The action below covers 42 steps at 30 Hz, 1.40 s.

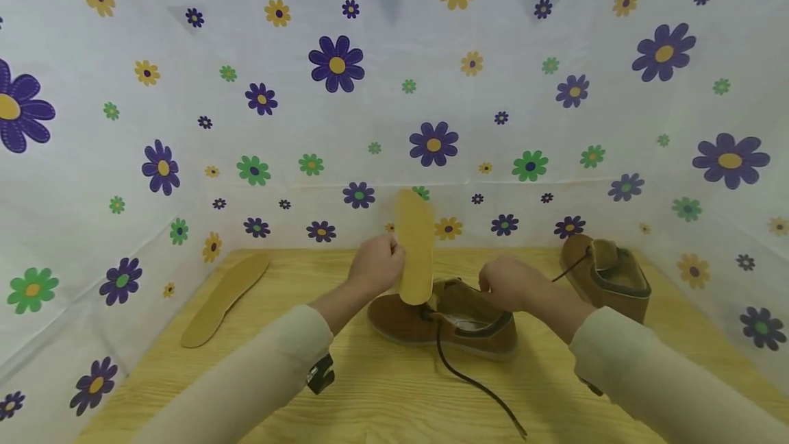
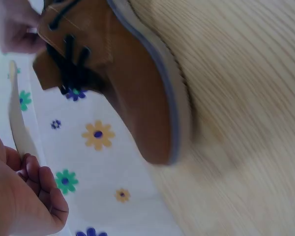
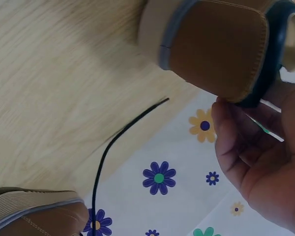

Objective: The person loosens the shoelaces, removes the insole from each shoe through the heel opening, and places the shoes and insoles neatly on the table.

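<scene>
A tan insole (image 1: 416, 245) stands nearly upright in my left hand (image 1: 377, 262), which pinches it by its edge above a shoe. In the left wrist view the insole (image 2: 15, 113) shows edge-on beside my curled fingers. That brown lace-up shoe (image 1: 401, 317) lies in front of me, toe to the left, its dark lace trailing over the table. My right hand (image 1: 514, 283) grips the collar on the shoe's far side, near the heel. In the right wrist view fingers and thumb of the right hand (image 3: 260, 152) close round the dark collar (image 3: 270, 59).
A second insole (image 1: 227, 300) lies flat on the left of the wooden table (image 1: 357, 403). At the back right stands the other brown shoe (image 1: 607, 279), its lace stretching left. A white flower-printed sheet (image 1: 394, 101) hangs behind and at both sides.
</scene>
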### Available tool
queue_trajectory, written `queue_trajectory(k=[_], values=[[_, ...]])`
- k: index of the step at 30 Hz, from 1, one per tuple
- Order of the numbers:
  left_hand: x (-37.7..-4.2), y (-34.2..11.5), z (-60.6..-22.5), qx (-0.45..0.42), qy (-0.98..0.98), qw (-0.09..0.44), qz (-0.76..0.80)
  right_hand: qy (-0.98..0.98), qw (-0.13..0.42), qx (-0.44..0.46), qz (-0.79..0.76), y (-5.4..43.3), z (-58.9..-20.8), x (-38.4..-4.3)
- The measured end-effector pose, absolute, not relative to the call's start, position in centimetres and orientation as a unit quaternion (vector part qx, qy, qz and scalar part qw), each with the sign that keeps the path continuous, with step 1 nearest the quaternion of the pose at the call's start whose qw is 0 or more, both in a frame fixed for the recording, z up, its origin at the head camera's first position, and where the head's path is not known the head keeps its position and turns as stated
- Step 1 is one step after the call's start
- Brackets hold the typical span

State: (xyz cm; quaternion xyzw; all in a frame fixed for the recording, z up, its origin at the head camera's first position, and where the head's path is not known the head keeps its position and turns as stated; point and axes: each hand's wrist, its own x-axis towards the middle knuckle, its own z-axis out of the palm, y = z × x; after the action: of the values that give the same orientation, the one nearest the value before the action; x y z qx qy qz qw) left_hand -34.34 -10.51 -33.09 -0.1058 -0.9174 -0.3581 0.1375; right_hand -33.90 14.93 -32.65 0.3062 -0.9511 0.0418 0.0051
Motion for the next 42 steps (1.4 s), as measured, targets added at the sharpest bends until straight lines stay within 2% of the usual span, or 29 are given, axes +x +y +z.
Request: queue_trajectory(k=[6, 11, 17, 23, 29, 33, 37, 42], values=[[-34.6, -12.6, -34.2, -0.072, -0.923, 0.124, -0.356, -0.949, 0.025, 0.312, 0.021, 15.6, -33.8, -34.0], [-34.9, -12.7, -35.0, -0.081, -0.914, 0.097, -0.386, -0.949, 0.023, 0.315, 0.025, 15.4, -34.1, -34.2], [-35.4, -12.9, -35.2, -0.030, -0.967, 0.055, -0.246, -0.945, 0.007, 0.324, 0.038, 15.3, -34.3, -33.7], [-34.7, -11.8, -36.9, -0.095, -0.983, -0.008, -0.158, -0.939, 0.017, 0.342, 0.033, 15.6, -33.7, -33.1], [-33.8, -9.8, -36.9, -0.153, -0.987, -0.016, -0.042, -0.932, 0.027, 0.359, 0.035, 15.5, -32.9, -33.1], [-34.1, -9.6, -36.8, -0.170, -0.984, -0.028, -0.034, -0.930, 0.014, 0.367, 0.034, 15.9, -32.1, -33.2], [-35.0, -10.3, -37.1, -0.187, -0.979, -0.034, -0.071, -0.927, 0.028, 0.372, 0.036, 16.9, -31.2, -33.3], [-35.8, -10.9, -37.9, -0.207, -0.968, -0.065, -0.127, -0.922, 0.025, 0.385, 0.043, 17.8, -30.9, -33.1]])
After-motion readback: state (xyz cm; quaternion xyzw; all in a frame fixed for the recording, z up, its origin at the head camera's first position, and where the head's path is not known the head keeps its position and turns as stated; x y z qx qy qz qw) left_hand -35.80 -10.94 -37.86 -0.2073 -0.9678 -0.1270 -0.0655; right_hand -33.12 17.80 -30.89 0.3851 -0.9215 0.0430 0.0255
